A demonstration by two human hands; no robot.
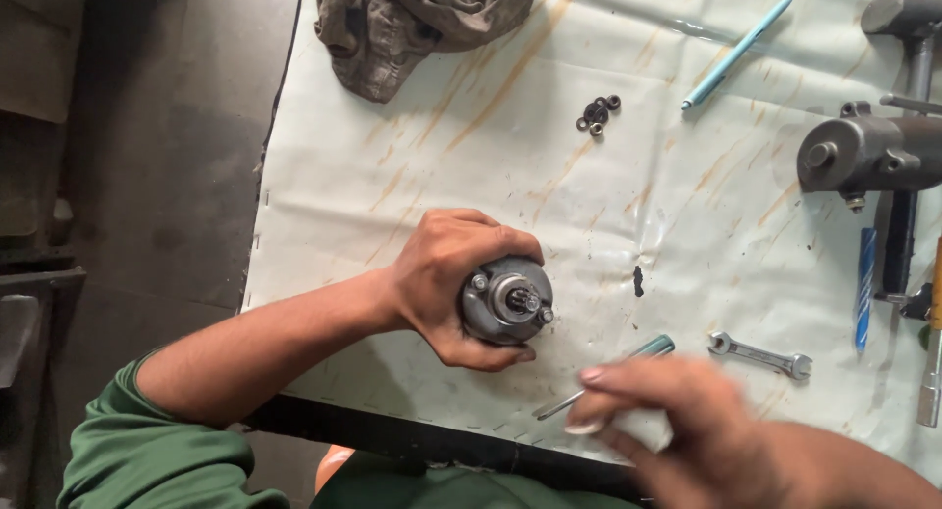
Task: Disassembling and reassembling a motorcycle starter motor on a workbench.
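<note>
**Left hand wrapped round a small motor, right hand a blur**

We look down on the left hand (pixel 446 273), fingers and thumb curled tight round a small grey motor (pixel 507 301) that stands on end on the pale sheet (pixel 471 156) covering the table, near its front edge. The motor's round metal end faces up at us: a short toothed shaft sticks out of the middle, and bolt heads sit at the rim. It is dull grey and a bit grimy.

Our right hand (pixel 687 426) hovers low at the front, blurred. It seems to close on something pale, but we cannot tell what, nor how firmly it grips. Just beside its fingertips lies a screwdriver (pixel 613 372) with a green handle, and a little further right a small spanner (pixel 760 354) lies flat.

No box or tray here; the loose bits lie straight on the sheet. A small heap of dark nuts and washers (pixel 599 112) sits well above the motor. A crumpled rag (pixel 417 23) lies at the top edge, a light-blue pen (pixel 738 51) to its right, and another grey motor body (pixel 863 154) at the right side.
</note>
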